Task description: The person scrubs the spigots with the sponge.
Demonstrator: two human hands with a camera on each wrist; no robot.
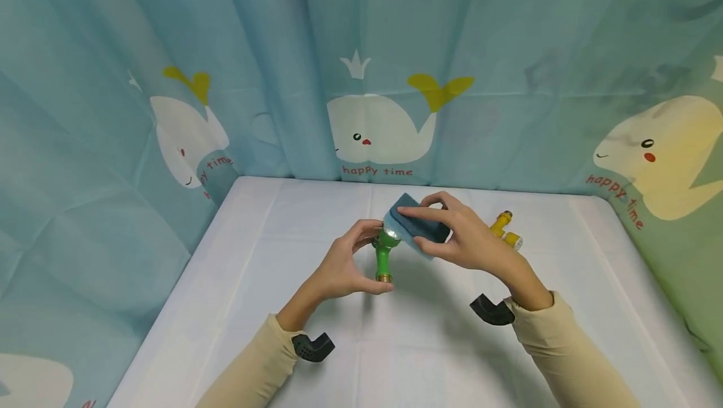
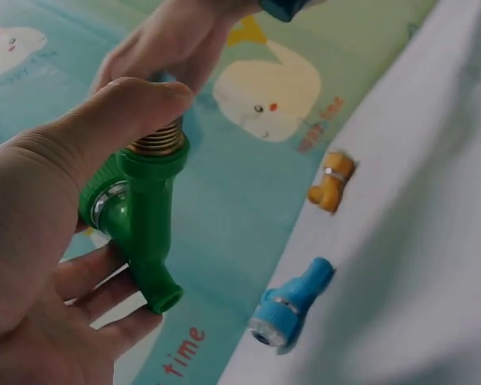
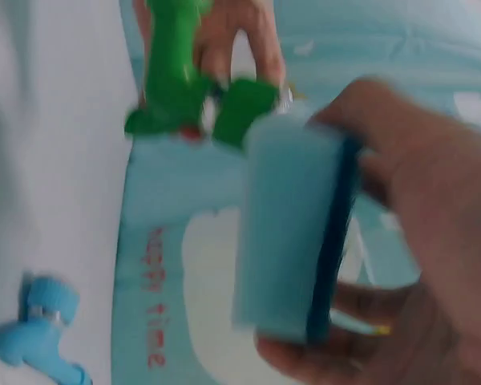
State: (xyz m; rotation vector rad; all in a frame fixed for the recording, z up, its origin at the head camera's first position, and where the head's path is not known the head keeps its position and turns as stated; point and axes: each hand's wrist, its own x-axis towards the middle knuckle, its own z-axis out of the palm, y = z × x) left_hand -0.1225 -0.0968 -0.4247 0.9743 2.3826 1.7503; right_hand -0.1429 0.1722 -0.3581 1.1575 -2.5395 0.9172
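A green plastic tap point(image 1: 383, 258) with a brass-coloured threaded end is held above the table by my left hand point(image 1: 343, 265). The thumb presses that threaded end point(image 2: 159, 141), while the fingers lie along the tap's other side. My right hand point(image 1: 471, 238) grips a light-blue sponge point(image 1: 420, 227) with a darker blue scouring layer, thumb and fingers on its opposite sides. In the right wrist view, the sponge point(image 3: 289, 228) overlaps the clear-capped knob end of the green tap point(image 3: 172, 72). The head view shows the sponge right against that end.
A yellow tap point(image 1: 499, 225) lies on the white table point(image 1: 271, 257), partly hidden behind my right hand. Nearby lies a blue tap point(image 2: 295, 303), seen only in the wrist views. A whale-printed curtain point(image 1: 271, 81) borders the table's back and sides.
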